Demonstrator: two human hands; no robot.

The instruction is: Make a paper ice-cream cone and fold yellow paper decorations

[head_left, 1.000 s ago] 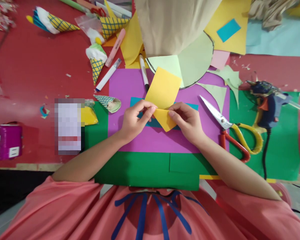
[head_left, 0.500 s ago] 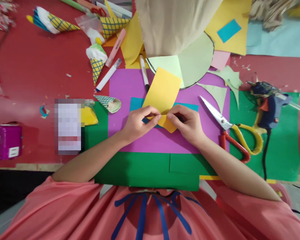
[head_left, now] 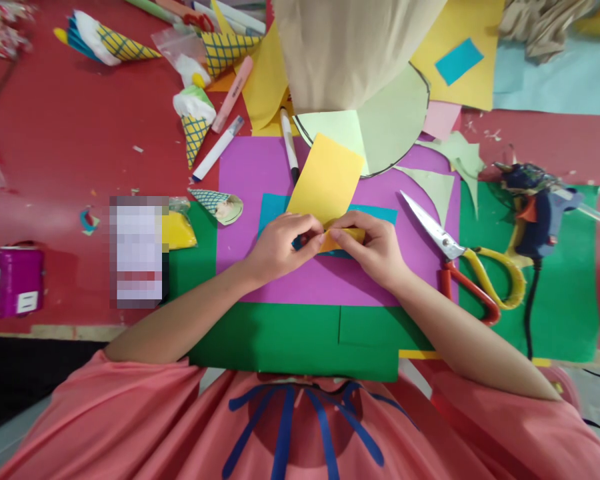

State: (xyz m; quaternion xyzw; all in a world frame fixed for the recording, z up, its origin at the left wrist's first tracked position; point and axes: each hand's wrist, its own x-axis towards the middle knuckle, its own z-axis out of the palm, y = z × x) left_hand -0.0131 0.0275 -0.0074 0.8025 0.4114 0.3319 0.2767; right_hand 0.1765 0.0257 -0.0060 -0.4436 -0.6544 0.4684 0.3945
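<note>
Centre frame, left hand (head_left: 279,245) and right hand (head_left: 371,247) both pinch the yellow paper (head_left: 325,180) near edge, fingertips meeting to roll it tight over the purple sheet (head_left: 250,173), scissors (head_left: 460,257) lying right.

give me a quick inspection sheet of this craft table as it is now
surface: red table layered with green sheet and purple sheet.
job's things: yellow paper, near edge folded, over a blue strip.
clutter: scissors, glue gun, marker, paper cones, offcuts.
grippers: left hand and right hand both pinch the fold with their fingers.
cables: black glue gun cord runs to the table's near edge.
surroundings: beige cloth at far side.
</note>
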